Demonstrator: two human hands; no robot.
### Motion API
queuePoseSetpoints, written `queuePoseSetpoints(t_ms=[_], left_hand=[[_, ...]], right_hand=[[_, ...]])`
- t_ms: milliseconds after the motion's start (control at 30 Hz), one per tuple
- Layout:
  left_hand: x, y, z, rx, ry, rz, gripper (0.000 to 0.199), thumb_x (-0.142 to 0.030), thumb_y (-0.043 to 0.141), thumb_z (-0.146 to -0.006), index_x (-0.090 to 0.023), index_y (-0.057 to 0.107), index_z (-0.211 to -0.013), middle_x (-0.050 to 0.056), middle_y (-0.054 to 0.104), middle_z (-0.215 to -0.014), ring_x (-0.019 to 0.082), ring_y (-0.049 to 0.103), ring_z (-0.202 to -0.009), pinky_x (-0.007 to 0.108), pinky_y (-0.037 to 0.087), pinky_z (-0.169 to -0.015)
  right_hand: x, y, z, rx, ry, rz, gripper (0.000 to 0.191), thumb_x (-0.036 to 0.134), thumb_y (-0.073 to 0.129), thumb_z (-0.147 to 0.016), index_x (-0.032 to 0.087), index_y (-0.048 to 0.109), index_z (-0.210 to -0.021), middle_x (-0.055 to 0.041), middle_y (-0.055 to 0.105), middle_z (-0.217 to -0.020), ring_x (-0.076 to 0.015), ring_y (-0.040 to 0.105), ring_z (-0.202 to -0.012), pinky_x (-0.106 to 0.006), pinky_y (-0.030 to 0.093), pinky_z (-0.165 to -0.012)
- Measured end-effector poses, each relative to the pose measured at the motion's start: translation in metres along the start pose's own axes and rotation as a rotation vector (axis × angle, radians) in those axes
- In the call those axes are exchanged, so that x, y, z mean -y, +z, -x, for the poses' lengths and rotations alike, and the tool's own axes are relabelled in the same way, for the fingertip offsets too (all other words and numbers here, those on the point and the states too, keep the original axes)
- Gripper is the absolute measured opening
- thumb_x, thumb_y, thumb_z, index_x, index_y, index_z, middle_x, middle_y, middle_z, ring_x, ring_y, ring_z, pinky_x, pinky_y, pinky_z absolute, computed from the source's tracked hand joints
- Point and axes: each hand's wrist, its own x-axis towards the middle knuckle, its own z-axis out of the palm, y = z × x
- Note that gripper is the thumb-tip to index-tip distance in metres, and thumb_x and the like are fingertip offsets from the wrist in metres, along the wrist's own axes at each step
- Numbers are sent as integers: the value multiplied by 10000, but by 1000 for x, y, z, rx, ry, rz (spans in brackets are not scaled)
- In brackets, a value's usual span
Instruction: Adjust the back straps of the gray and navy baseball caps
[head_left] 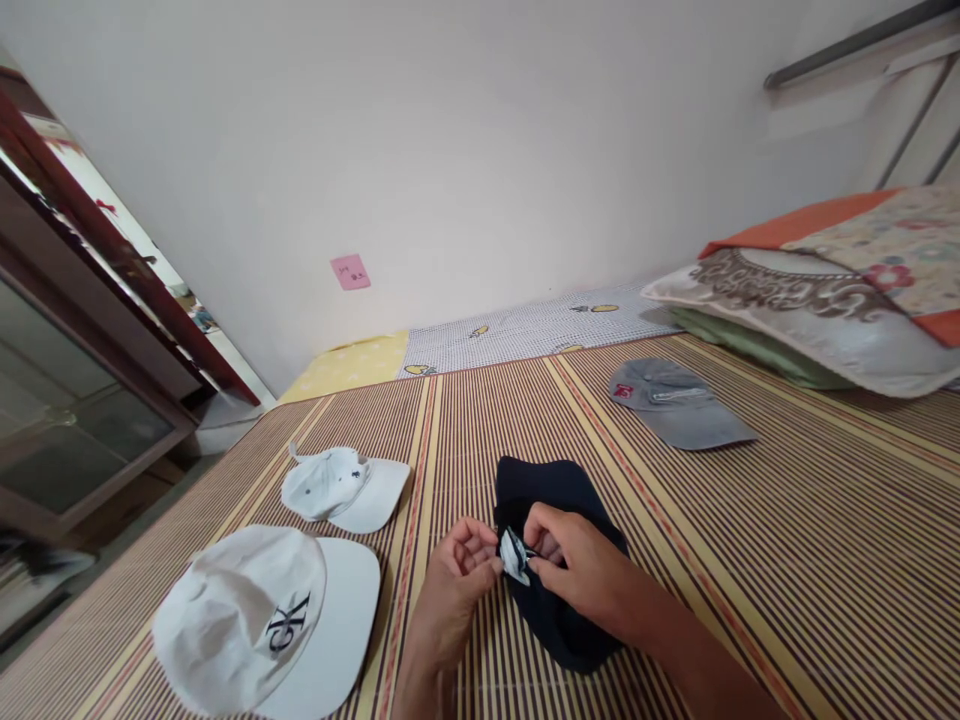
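A dark navy cap (546, 482) lies on the striped mat in front of me, and its inside seems to face up. From the opening of this cap a small white label (514, 556) with dark marks sticks out. My left hand (459, 572) is at the cap's left edge, thumb and index finger pinched at the label's left side. My right hand (576, 562) reaches over the cap from the right, its fingertips closed on the label's right side. The fine print on the label is too small to read.
On the left lie a large white cap (232, 610) with black letters and a smaller white cap (326, 485). A grey cap (667, 400) rests at the back right, near the stacked pillows (810, 320). Behind the striped mat (480, 430) stands a white wall (480, 160).
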Motion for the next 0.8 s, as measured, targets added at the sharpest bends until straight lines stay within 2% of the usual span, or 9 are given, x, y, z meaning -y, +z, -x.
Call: queuePoseSetpoints(t_ms=[233, 400, 633, 800], left_hand=[[1, -1, 1, 25, -6, 22, 289, -212, 884, -712, -190, 672, -907, -16, 634, -855, 106, 586, -807, 206, 455, -755], [1, 2, 1, -7, -16, 41, 299, -213, 888, -690, -190, 666, -889, -14, 644, -830, 116, 590, -800, 211, 456, -757], [-2, 4, 1, -30, -23, 34, 281, -198, 873, -688, -189, 666, -878, -14, 645, -829, 118, 589, -794, 215, 449, -751], [-1, 2, 0, 0, -18, 45, 299, -225, 890, -701, -188, 670, -900, -14, 631, -845, 118, 587, -812, 224, 449, -772]], right_hand=[[-4, -4, 2, 22, -23, -99, 225, 11, 575, -748, 213, 531, -836, 35, 607, -777, -148, 592, -725, -264, 432, -660], [-5, -6, 2, 35, -41, -148, 249, -5, 581, -734, 209, 542, -855, 32, 626, -795, -147, 617, -749, -261, 459, -683], [-5, -4, 3, 47, -40, -167, 241, -2, 573, -747, 205, 550, -867, 28, 637, -808, -148, 635, -770, -261, 470, -699], [-9, -3, 2, 51, -51, -175, 248, -6, 560, -753, 208, 541, -878, 30, 621, -818, -151, 636, -775, -260, 466, -689]])
